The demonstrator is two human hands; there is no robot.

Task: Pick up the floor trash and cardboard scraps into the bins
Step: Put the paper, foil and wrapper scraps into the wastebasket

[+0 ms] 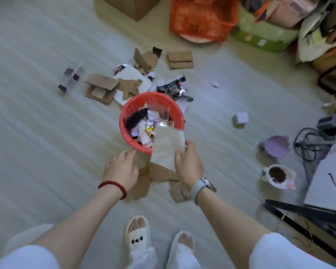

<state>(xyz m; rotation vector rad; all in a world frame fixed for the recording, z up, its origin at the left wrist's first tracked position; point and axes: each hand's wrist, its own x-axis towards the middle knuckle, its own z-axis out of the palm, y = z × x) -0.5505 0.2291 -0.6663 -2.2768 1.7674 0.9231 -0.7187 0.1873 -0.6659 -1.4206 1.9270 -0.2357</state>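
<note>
A red round bin (124,131) stands on the floor in the middle, filled with wrappers and paper. My right hand (188,164) grips a translucent whitish plastic wrapper (167,146) whose far end lies over the bin's near rim. My left hand (123,167) hovers with relaxed fingers over brown cardboard scraps (161,172) lying just in front of the bin. Beyond the bin lie more cardboard pieces (102,88), white paper (131,74) and a black foil wrapper (173,88).
An orange crate (202,18), a cardboard box (130,6) and piled bags stand at the back. On the right are a small lilac cube (241,119), a lilac lid (276,146), a white cup with dark contents (277,175), cables and a white table edge (326,183).
</note>
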